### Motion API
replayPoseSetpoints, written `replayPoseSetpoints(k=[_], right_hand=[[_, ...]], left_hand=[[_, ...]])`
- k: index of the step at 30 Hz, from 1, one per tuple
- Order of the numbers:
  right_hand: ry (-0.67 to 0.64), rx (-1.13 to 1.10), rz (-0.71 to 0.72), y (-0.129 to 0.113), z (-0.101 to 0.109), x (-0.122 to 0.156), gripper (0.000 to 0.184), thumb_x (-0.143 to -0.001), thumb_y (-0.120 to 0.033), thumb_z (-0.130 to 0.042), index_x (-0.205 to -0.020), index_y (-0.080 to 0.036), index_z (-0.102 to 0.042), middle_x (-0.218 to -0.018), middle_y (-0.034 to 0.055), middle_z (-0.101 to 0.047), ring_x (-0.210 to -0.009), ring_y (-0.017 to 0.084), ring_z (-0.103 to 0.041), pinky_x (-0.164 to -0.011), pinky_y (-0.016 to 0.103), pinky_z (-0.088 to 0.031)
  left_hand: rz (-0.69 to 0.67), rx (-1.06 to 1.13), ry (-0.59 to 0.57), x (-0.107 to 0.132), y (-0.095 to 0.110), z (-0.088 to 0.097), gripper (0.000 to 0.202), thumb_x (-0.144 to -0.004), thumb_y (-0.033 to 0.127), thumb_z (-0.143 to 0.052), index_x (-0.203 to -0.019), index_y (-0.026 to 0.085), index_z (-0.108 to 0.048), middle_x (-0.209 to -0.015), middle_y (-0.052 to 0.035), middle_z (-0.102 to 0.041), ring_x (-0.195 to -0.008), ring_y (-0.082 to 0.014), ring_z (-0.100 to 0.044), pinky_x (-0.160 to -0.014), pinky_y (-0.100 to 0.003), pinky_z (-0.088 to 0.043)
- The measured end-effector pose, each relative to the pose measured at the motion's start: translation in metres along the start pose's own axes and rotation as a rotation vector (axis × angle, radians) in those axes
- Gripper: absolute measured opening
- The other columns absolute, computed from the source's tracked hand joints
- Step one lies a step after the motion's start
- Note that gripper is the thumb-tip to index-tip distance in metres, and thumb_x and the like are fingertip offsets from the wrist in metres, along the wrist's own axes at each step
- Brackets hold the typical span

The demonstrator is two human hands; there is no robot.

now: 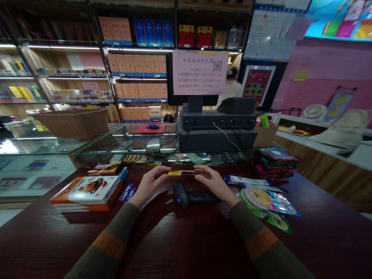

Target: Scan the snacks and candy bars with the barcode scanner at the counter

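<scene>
Between my two hands is a thin, flat packet [174, 173], yellow at its left end and dark red at its right, seen nearly edge-on. My left hand [154, 179] pinches its left end with thumb and fingers. The right end is gripped the same way by my right hand [211, 180]. Just below the packet, a black barcode scanner [186, 195] with a small blue light lies on the dark wooden table [162, 244]. Small purple packets [127, 192] lie left of my left wrist.
Orange-and-white boxes [90, 190] lie at the left, with dark packets [106, 168] behind. Flat colourful packages [264, 203] and a stack of dark packets [274, 161] are at the right. Beyond stand a glass counter [116, 139], a wicker basket [74, 122] and a monitor with a pink notice [199, 73]. People stay behind.
</scene>
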State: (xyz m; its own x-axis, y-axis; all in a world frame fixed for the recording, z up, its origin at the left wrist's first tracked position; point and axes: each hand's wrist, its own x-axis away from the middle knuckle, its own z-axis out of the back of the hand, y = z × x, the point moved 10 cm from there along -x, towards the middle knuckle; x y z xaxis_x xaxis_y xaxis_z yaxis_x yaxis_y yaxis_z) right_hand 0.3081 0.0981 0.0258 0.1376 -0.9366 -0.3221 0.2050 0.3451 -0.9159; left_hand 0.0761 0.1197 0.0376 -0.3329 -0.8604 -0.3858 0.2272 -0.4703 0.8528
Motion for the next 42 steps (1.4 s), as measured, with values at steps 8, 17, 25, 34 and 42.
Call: replayPoseSetpoints(k=[8, 17, 25, 34, 42], right_hand=[[0.082, -0.106, -0.119, 0.012, -0.007, -0.003, 0.044, -0.084, -0.058, -0.065, -0.106, -0.019, -0.067, -0.097, 0.0074, -0.074, -0.09, 0.023, -0.074, -0.074, 0.031, -0.057], [0.133, -0.047, -0.106, 0.023, -0.002, -0.005, 0.04, -0.082, -0.051, -0.065, -0.101, -0.016, -0.064, -0.092, 0.007, -0.073, -0.076, 0.019, -0.074, -0.061, 0.026, -0.051], [0.132, 0.059, -0.072, 0.015, -0.003, -0.005, 0.031, -0.086, -0.046, -0.06, -0.099, -0.018, -0.069, -0.077, 0.0029, -0.073, -0.064, 0.016, -0.068, -0.057, 0.024, -0.046], [0.172, 0.056, -0.086, 0.024, 0.001, -0.007, 0.033, -0.083, -0.049, -0.064, -0.092, -0.018, -0.071, -0.077, 0.0037, -0.073, -0.062, 0.017, -0.068, -0.057, 0.025, -0.047], [0.145, 0.028, -0.073, 0.023, -0.005, -0.01, 0.033, -0.083, -0.048, -0.065, -0.095, -0.018, -0.073, -0.087, 0.0048, -0.075, -0.065, 0.018, -0.068, -0.068, 0.029, -0.052]], left_hand=[[-0.025, -0.169, 0.129, 0.0, -0.008, 0.003, 0.025, -0.091, 0.045, -0.058, -0.101, 0.023, -0.063, -0.097, -0.001, -0.076, -0.094, -0.0185, -0.072, -0.088, -0.029, -0.054], [-0.057, -0.242, 0.148, -0.001, -0.004, 0.002, 0.027, -0.094, 0.045, -0.054, -0.103, 0.022, -0.063, -0.099, -0.0016, -0.073, -0.091, -0.0171, -0.069, -0.084, -0.027, -0.053], [-0.016, -0.161, 0.231, -0.002, -0.009, 0.006, 0.046, -0.09, 0.038, -0.058, -0.133, 0.022, -0.055, -0.095, -0.0007, -0.073, -0.089, -0.0166, -0.07, -0.087, -0.032, -0.054], [-0.137, -0.344, 0.109, -0.002, 0.001, -0.007, 0.086, -0.08, 0.023, -0.072, -0.155, 0.031, -0.031, -0.118, -0.0019, -0.066, -0.087, -0.0131, -0.066, -0.09, -0.032, -0.056], [-0.272, -0.61, 0.026, 0.003, 0.01, -0.013, 0.077, -0.09, 0.022, -0.061, -0.157, 0.035, -0.025, -0.163, -0.0066, -0.033, -0.113, -0.0175, -0.065, -0.098, -0.029, -0.054]])
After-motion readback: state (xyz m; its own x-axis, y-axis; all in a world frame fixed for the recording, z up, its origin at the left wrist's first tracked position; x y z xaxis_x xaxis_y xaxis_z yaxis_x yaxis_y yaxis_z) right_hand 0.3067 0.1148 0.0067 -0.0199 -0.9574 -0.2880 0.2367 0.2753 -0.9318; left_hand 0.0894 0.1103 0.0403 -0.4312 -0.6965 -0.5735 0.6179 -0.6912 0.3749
